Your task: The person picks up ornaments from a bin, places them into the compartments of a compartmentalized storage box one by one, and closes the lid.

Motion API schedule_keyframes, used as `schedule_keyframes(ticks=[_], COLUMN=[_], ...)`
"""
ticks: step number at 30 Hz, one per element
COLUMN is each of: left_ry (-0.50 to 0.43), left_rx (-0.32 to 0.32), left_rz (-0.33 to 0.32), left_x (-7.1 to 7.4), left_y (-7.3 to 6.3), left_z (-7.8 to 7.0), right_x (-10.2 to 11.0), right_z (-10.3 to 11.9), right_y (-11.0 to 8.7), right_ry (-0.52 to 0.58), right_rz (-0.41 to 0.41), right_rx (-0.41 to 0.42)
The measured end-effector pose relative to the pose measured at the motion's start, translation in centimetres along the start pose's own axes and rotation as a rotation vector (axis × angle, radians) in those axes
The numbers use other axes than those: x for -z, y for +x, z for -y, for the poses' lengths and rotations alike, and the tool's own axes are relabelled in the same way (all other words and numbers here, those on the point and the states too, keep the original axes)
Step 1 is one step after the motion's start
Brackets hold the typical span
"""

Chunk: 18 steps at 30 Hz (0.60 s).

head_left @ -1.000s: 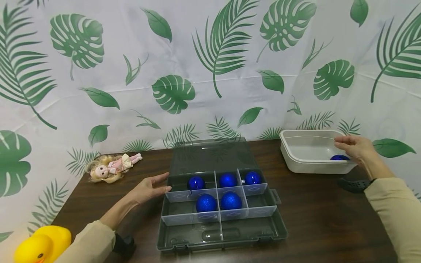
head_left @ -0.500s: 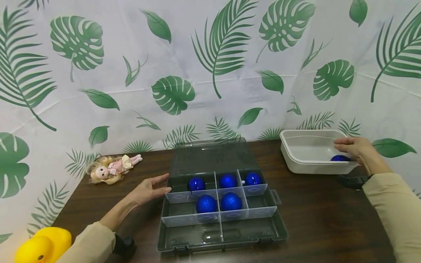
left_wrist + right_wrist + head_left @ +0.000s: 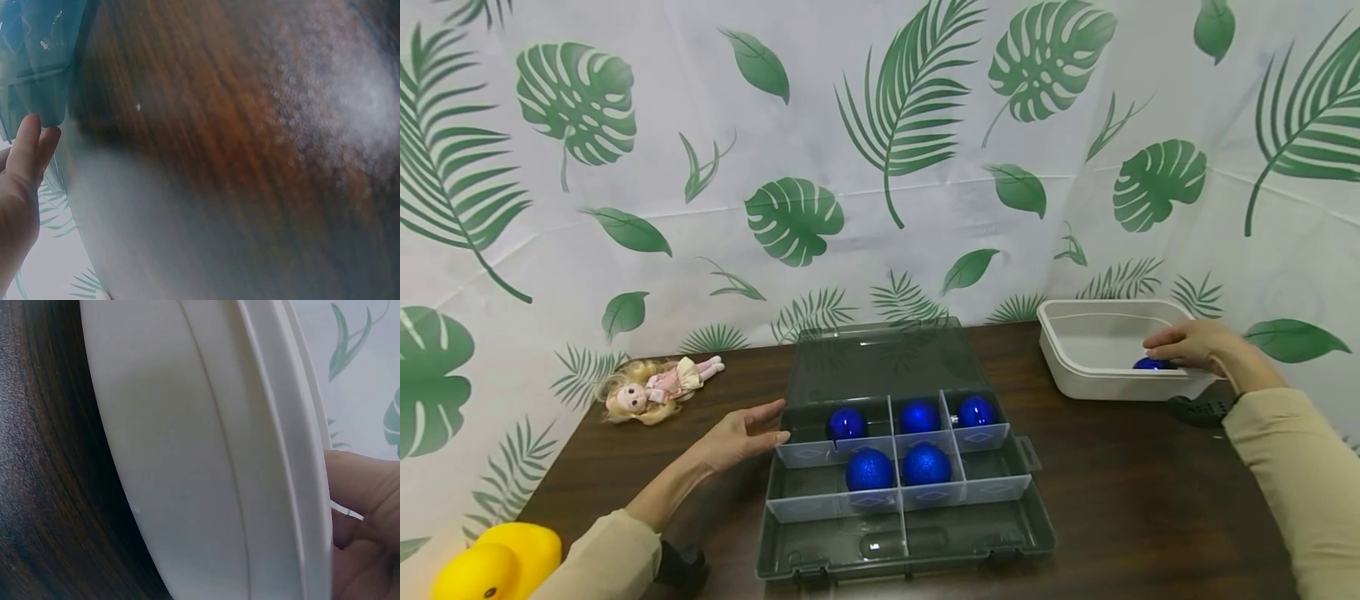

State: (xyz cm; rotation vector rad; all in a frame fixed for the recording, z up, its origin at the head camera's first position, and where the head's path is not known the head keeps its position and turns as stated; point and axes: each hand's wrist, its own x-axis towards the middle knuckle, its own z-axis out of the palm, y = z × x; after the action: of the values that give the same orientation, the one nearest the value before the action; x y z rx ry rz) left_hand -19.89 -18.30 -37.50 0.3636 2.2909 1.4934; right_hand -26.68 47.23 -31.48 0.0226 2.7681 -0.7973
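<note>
A dark translucent divider box point(image 3: 827, 533) lies on the table with its lid folded back. Several blue Christmas balls sit in its rear and middle compartments, among them a glittery ball point(image 3: 870, 471) and a shiny ball point(image 3: 977, 412). My left hand point(image 3: 733, 437) touches the box's left side, thumb and fingers fairly straight; the left wrist view shows its fingertips by the plastic. At the right, my right hand point(image 3: 1206, 348) reaches into a white bin point(image 3: 1120, 382) and grips a blue Christmas ball point(image 3: 1152, 364). In the right wrist view, the bin's rim hides the fingertips and the ball.
At the back left lies a blond doll point(image 3: 662, 387) in a pink and cream dress. A yellow rubber duck point(image 3: 501, 562) is at the lower left, beside the left sleeve. Behind the table hangs a leaf-patterned cloth point(image 3: 880, 167).
My right hand has dipped lower inside the bin and shifted slightly left; the blue Christmas ball under its fingers has also moved left. My left hand stays at the box.
</note>
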Motion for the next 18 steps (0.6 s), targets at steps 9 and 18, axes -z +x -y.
schedule_keyframes(ticks=[9, 18], left_ry=[-0.002, 0.007], left_rx=[-0.01, -0.009], left_rz=[0.007, 0.003], left_x=[0.1, 0.2], left_y=[-0.1, 0.0], left_z=[0.0, -0.1], right_x=[-0.5, -0.9], right_z=[0.7, 1.4], right_y=[0.8, 1.2], right_ry=[-0.16, -0.173], right_rz=[0.084, 0.108], right_rx=[0.107, 0.139])
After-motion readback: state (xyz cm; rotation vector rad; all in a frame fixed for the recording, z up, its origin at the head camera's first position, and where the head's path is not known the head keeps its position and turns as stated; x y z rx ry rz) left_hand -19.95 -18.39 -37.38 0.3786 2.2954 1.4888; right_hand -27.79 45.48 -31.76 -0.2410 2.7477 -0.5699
